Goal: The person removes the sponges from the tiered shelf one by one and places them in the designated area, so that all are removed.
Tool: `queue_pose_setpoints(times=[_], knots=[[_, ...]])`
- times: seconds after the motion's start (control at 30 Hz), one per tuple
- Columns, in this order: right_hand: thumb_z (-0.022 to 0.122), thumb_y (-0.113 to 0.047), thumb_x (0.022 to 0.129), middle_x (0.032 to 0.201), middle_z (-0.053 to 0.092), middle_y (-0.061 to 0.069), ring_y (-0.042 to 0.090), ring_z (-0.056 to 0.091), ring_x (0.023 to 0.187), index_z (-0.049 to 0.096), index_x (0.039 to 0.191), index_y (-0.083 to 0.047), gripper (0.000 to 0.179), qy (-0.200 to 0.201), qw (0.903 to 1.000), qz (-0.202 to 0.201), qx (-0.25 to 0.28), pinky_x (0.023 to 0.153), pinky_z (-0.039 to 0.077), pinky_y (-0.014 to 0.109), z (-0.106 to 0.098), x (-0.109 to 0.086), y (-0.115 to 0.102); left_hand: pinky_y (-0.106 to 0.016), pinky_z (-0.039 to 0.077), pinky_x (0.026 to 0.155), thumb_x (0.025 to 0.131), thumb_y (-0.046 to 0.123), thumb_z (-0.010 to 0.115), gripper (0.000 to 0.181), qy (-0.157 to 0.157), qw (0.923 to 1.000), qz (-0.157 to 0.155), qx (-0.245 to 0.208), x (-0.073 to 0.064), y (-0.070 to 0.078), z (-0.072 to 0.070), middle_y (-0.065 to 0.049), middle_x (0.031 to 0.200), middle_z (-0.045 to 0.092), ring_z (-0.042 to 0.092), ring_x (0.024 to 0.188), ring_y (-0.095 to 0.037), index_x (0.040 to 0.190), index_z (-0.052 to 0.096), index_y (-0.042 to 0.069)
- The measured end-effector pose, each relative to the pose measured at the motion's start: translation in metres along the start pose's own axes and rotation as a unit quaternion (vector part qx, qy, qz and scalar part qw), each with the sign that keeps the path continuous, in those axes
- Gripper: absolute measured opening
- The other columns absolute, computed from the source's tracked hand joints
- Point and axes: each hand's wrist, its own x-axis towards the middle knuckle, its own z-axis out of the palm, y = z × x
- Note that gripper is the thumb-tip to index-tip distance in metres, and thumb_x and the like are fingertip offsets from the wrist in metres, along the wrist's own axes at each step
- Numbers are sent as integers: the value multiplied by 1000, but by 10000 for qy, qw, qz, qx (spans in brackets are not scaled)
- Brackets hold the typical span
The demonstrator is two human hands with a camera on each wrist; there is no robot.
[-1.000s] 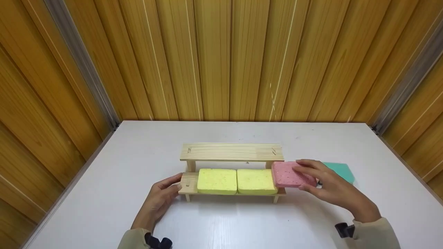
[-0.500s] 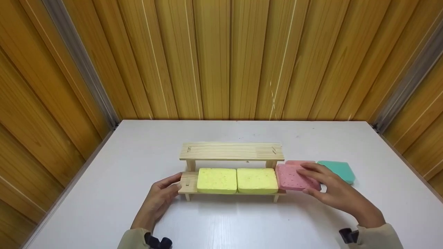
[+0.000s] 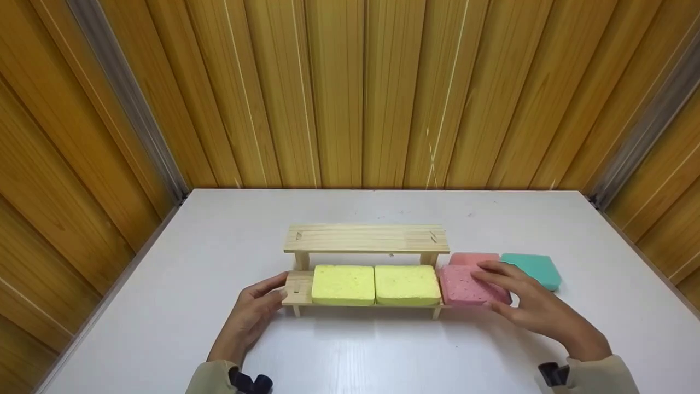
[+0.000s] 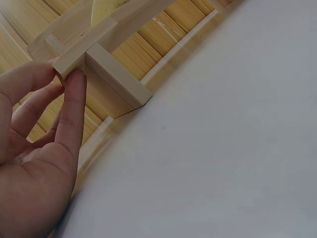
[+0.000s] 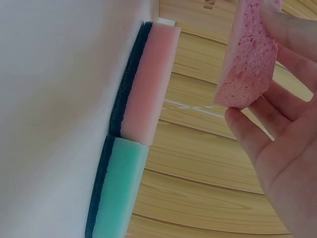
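A two-tier wooden rack point(image 3: 366, 239) stands on the white table. Its lower board bears two yellow sponges, the left one point(image 3: 343, 284) and the right one point(image 3: 407, 284), side by side. My left hand point(image 3: 249, 314) pinches the left end of that board; the left wrist view shows thumb and fingertips on the board's end point(image 4: 86, 47). With my right hand point(image 3: 538, 306) I grip a dark pink sponge point(image 3: 462, 284) by its right side, close against the right yellow sponge. The right wrist view shows the dark pink sponge point(image 5: 250, 59) held raised above the table. Fingers cover its right edge.
Behind the right hand lie a light pink sponge point(image 3: 473, 258) and a green sponge point(image 3: 533, 269), end to end on the table. Both have dark scouring undersides in the right wrist view. A wood-look wall point(image 3: 363, 93) stands behind the table.
My right hand has moved slightly right and toward the front with the dark pink sponge, from overlapping the right yellow sponge to beside it. The light pink sponge has come into view. The left hand has stayed put.
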Motion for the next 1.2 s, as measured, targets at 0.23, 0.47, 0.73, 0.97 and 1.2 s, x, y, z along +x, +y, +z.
queue_pose_setpoints(times=[0.23,0.47,0.73,0.97,1.2], knots=[[79,-6,74,133,56,10,28,46,125,63,128,-15,57,-179,9997,159,2,101,16,-2,-3,-4,4,-27,52,98,87,0,62,54,15,10000,17,6,0,0,0,-20,146,43,59,118,-20,138,46,-3],[79,-7,73,132,57,7,36,48,122,62,129,-15,59,-443,9984,304,-190,101,44,23,-5,-4,5,-27,52,97,87,0,63,53,58,10000,22,-9,0,0,0,-19,144,45,60,115,-19,137,47,-3],[79,-5,73,132,56,8,35,49,122,62,128,-14,58,-604,9972,404,-152,95,52,41,-5,-6,7,-28,52,98,87,0,63,53,0,10000,30,-41,0,0,0,-19,144,45,59,117,-19,138,47,-3],[79,-3,72,131,57,9,35,49,120,63,127,-14,58,-611,9970,438,-209,94,52,44,-5,-7,10,-27,52,97,87,0,62,54,-26,10000,40,10,0,0,1,-20,145,43,59,116,-19,139,46,-3],[78,-1,71,130,57,11,36,49,120,64,125,-12,56,-761,9953,527,-270,93,52,52,-6,-7,12,-26,53,96,86,0,63,55,65,10000,12,58,-1,1,1,-20,144,44,60,114,-19,138,47,-2]])
